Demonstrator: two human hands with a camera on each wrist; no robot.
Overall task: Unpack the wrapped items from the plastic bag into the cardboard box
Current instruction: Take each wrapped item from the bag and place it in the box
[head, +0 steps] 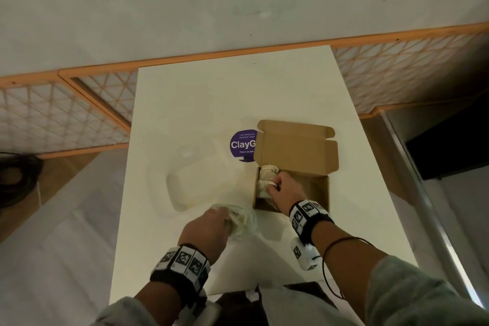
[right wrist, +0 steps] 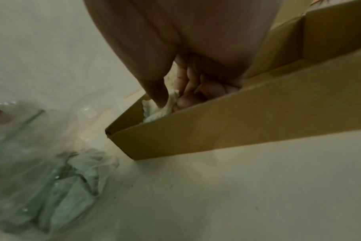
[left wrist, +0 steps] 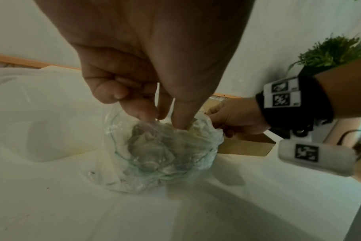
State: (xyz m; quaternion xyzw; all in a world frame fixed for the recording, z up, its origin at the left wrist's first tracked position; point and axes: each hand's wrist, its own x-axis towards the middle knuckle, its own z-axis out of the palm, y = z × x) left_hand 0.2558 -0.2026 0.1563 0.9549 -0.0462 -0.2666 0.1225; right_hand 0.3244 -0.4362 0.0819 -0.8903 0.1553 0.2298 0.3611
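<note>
Open brown cardboard box parked right beside the crumpled clear plastic bag on the white table, so short trips. Left hand pinching the bag's mouth, probably keeping it open. Right hand down in the box, fingers curled on a pale paper-wrapped bundle; blurry there, so possibly just letting go.

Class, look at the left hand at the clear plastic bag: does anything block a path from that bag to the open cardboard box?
Nothing visible does. The clear plastic bag sits beside the brown cardboard box, lid open; the right hand occupies its left side.
</note>
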